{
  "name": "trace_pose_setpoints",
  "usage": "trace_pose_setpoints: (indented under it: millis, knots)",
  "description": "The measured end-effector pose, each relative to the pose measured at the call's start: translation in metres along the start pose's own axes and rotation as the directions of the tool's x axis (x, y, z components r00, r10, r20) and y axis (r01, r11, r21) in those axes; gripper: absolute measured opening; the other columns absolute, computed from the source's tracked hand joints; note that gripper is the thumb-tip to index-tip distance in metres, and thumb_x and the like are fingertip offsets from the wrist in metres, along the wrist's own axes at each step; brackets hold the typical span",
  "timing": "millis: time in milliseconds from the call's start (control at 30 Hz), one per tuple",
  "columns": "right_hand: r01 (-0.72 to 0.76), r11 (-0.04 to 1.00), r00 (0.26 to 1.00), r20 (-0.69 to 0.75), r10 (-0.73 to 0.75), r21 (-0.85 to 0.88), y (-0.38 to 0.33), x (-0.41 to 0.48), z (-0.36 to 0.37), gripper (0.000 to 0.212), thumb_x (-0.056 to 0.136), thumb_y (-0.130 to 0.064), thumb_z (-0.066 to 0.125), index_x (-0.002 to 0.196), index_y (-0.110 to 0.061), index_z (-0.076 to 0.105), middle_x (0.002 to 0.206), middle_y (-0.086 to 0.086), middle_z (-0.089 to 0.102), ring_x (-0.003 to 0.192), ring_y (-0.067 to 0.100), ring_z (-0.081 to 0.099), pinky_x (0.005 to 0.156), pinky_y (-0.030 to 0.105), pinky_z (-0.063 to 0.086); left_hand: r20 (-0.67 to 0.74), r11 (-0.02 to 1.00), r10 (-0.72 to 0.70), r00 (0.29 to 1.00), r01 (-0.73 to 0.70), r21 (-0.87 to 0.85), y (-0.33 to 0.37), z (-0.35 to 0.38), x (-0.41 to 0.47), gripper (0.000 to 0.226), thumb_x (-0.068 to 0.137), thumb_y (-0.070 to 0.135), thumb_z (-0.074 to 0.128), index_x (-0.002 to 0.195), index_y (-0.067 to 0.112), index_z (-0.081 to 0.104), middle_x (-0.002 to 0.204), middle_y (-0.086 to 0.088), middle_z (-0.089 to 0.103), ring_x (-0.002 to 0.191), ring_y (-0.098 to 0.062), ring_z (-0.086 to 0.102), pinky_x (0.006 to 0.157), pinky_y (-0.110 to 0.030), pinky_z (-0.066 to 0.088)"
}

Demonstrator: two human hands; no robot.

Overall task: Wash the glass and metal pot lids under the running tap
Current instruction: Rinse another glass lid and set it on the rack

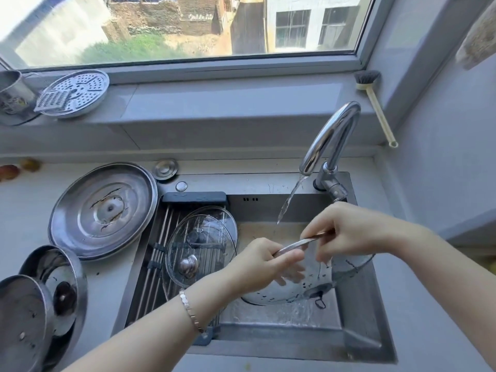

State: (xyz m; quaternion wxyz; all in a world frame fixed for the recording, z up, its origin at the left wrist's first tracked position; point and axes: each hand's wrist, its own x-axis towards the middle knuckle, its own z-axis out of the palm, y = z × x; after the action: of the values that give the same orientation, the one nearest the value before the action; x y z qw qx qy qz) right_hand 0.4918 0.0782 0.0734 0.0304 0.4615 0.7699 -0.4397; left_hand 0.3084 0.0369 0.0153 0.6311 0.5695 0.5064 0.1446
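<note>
I hold a glass lid with a metal rim [308, 283] tilted on edge over the sink [359, 304]. My left hand [257, 267] grips the rim on the left, and my right hand [349, 229] pinches the rim higher up on the right. Droplets cling to its glass. The tap [332, 135] runs, and its stream [288, 200] falls just behind my hands. A second glass lid [204, 237] with a metal knob leans on the rack. A large metal lid [104, 210] lies on the counter to the left. Two smaller metal lids [61, 285] overlap at the lower left.
A roll-up drying rack [158, 237] covers the sink's left part. A small metal cap [165, 169] sits behind the sink. A perforated steamer plate [75, 93] and a mug [13, 98] stand on the windowsill. A dish brush [375, 108] leans in the right corner.
</note>
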Motion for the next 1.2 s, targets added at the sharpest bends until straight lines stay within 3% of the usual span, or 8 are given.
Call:
trace_pose_setpoints:
  millis: [100, 233, 400, 533, 733, 933, 1100, 1200]
  knots:
    - [0.119, 0.982, 0.958, -0.275, -0.075, 0.149, 0.010, 0.012, 0.003, 0.034, 0.062, -0.006, 0.081, 0.082, -0.032, 0.073, 0.077, -0.013, 0.071, 0.083, 0.000, 0.063, 0.080, 0.021, 0.051, -0.172, 0.982, -0.007, 0.985, -0.026, -0.186, -0.005, 0.003, 0.000, 0.037, 0.090, 0.031, 0.050, 0.085, -0.001, 0.068, 0.070, -0.003, 0.072, 0.068, -0.014, 0.071, 0.066, -0.031, 0.058]
    - [0.086, 0.967, 0.803, -0.591, 0.075, 0.239, 0.024, 0.049, 0.036, 0.041, 0.091, -0.028, 0.056, 0.131, -0.023, 0.050, 0.138, -0.010, 0.046, 0.135, 0.000, 0.026, 0.112, 0.022, 0.019, -0.417, 0.902, -0.140, 0.898, -0.058, -0.427, -0.001, 0.005, 0.005, 0.041, 0.092, 0.033, 0.047, 0.076, -0.001, 0.063, 0.068, -0.015, 0.071, 0.061, -0.023, 0.070, 0.058, -0.036, 0.058]
    - [0.041, 0.978, 0.767, -0.634, 0.099, 0.203, -0.005, 0.079, 0.105, 0.058, 0.098, -0.041, 0.019, 0.148, -0.018, 0.000, 0.155, -0.008, -0.007, 0.141, 0.000, -0.013, 0.115, 0.020, -0.010, -0.545, 0.870, -0.230, 0.806, -0.080, -0.486, 0.007, 0.001, 0.012, 0.050, 0.093, 0.039, 0.044, 0.068, 0.004, 0.068, 0.056, -0.005, 0.068, 0.054, -0.018, 0.066, 0.049, -0.025, 0.055]
    - [0.173, 0.976, 0.757, -0.616, -0.218, -0.134, -0.010, 0.074, 0.139, 0.061, 0.097, -0.046, 0.010, 0.145, -0.008, 0.010, 0.154, -0.002, 0.006, 0.144, 0.006, -0.003, 0.117, 0.026, -0.004, -0.602, 0.838, -0.302, 0.740, -0.096, -0.538, 0.003, -0.008, 0.010, 0.049, 0.093, 0.042, 0.044, 0.069, 0.007, 0.068, 0.052, 0.002, 0.067, 0.050, -0.006, 0.065, 0.048, -0.016, 0.050]
    - [-0.185, 0.933, 0.745, -0.575, 0.338, 0.309, 0.007, 0.101, 0.077, 0.059, 0.099, -0.042, 0.016, 0.149, -0.015, 0.001, 0.159, 0.001, -0.003, 0.145, 0.010, -0.006, 0.118, 0.031, -0.005, -0.511, 0.784, -0.270, 0.816, -0.122, -0.609, 0.007, 0.000, 0.000, 0.049, 0.093, 0.040, 0.045, 0.078, -0.003, 0.063, 0.063, -0.017, 0.070, 0.055, -0.027, 0.069, 0.051, -0.033, 0.057]
    - [0.057, 0.996, 0.820, -0.565, -0.085, -0.066, -0.027, 0.078, 0.111, 0.073, 0.084, -0.050, 0.001, 0.149, -0.017, 0.000, 0.148, -0.013, -0.016, 0.140, 0.001, -0.016, 0.116, 0.025, -0.012, -0.625, 0.834, -0.274, 0.731, -0.143, -0.533, 0.003, -0.006, 0.003, 0.051, 0.092, 0.040, 0.046, 0.059, 0.004, 0.062, 0.048, -0.002, 0.062, 0.044, -0.014, 0.057, 0.041, -0.017, 0.045]
    - [-0.186, 0.948, 0.788, -0.537, 0.301, 0.258, 0.004, 0.100, 0.078, 0.059, 0.097, -0.043, 0.015, 0.150, -0.019, 0.002, 0.158, -0.004, -0.005, 0.144, 0.008, -0.007, 0.118, 0.031, -0.005, -0.556, 0.802, -0.283, 0.781, -0.126, -0.584, 0.003, -0.005, 0.000, 0.054, 0.093, 0.043, 0.044, 0.084, -0.007, 0.065, 0.072, -0.024, 0.071, 0.064, -0.035, 0.070, 0.054, -0.037, 0.059]
    - [-0.085, 0.986, 0.811, -0.564, 0.153, 0.145, -0.015, 0.098, 0.092, 0.063, 0.093, -0.045, 0.009, 0.149, -0.017, 0.002, 0.156, -0.007, -0.008, 0.142, 0.005, -0.011, 0.116, 0.027, -0.011, -0.579, 0.828, -0.283, 0.765, -0.110, -0.550, 0.001, -0.006, 0.000, 0.055, 0.092, 0.043, 0.044, 0.077, -0.007, 0.064, 0.068, -0.021, 0.069, 0.060, -0.031, 0.067, 0.053, -0.033, 0.057]
